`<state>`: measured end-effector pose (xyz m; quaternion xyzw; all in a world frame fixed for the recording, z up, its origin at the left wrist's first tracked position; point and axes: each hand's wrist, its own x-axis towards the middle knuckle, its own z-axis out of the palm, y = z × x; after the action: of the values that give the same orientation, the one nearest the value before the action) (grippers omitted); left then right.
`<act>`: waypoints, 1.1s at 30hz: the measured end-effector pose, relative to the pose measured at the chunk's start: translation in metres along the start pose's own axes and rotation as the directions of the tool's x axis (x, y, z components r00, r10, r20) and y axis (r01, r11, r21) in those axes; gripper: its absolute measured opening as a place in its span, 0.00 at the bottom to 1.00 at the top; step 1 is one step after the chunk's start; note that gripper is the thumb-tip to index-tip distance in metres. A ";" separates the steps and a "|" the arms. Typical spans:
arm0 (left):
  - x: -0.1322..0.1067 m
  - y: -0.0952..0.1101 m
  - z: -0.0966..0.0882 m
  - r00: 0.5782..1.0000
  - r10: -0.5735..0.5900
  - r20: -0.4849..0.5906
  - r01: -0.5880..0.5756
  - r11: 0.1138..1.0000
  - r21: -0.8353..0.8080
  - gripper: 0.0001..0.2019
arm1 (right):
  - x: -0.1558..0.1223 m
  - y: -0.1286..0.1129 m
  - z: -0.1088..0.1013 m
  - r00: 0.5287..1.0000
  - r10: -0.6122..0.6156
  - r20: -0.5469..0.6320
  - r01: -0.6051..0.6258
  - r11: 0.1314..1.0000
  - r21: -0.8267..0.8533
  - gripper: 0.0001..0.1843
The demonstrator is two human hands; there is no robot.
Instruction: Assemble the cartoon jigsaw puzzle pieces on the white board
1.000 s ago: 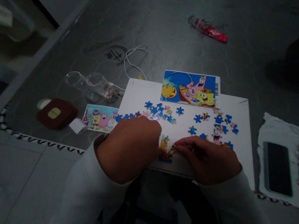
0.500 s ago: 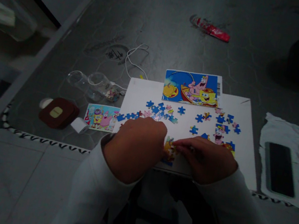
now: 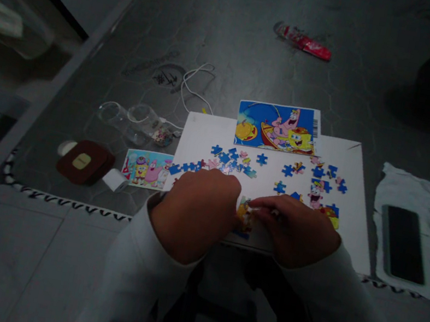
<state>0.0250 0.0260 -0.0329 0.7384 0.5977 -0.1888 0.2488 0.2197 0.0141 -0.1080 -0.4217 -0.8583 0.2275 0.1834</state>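
Note:
My left hand (image 3: pixel 199 214), seen from the back with its fingers curled mostly out of sight, touches the left edge of some joined yellow and blue puzzle pieces (image 3: pixel 245 221). From the other side, my right hand (image 3: pixel 296 231) pinches a small puzzle piece (image 3: pixel 255 208), pale along its edge, between thumb and forefinger over the joined ones. Loose blue puzzle pieces (image 3: pixel 224 157) lie beyond my left hand. More loose pieces (image 3: pixel 287 170) and a pink section (image 3: pixel 315 194) lie past my right hand. All rest on a white board (image 3: pixel 203 131).
A cartoon picture card (image 3: pixel 275 127) overlaps the board's far edge. To the left are a smaller card (image 3: pixel 147 169), a white charger (image 3: pixel 115 180), a brown box (image 3: pixel 85 162), clear containers (image 3: pixel 138 122) and a cable (image 3: pixel 193 93). A phone (image 3: pixel 403 244) lies right; a red packet (image 3: pixel 304 42) lies far back.
My right hand's fingertips have shifted slightly over the joined pieces, and a pale edge now shows between them. My left hand stays in place.

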 end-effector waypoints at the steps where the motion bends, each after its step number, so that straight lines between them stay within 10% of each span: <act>1: 0.000 0.000 0.000 1.000 0.002 -0.004 -0.002 1.000 0.003 0.17 | 0.001 0.001 -0.002 1.000 -0.014 -0.012 0.014 1.000 0.003 0.17; 8: -0.001 0.003 0.002 1.000 -0.030 -0.003 0.030 0.997 -0.073 0.19 | 0.002 0.000 -0.010 0.994 -0.044 -0.103 0.041 0.999 -0.031 0.12; 16: -0.001 0.006 0.005 0.998 -0.011 -0.054 0.007 0.997 -0.081 0.17 | -0.003 -0.019 -0.003 0.949 0.240 -0.204 -0.234 0.971 0.051 0.10; 33: 0.000 0.003 0.005 0.998 0.042 -0.045 -0.044 0.999 -0.029 0.20 | -0.002 -0.007 -0.002 0.989 0.079 -0.126 -0.066 0.993 0.099 0.14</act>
<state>0.0283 0.0226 -0.0367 0.7514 0.5898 -0.1580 0.2503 0.2172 0.0094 -0.1032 -0.4574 -0.8170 0.2466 0.2501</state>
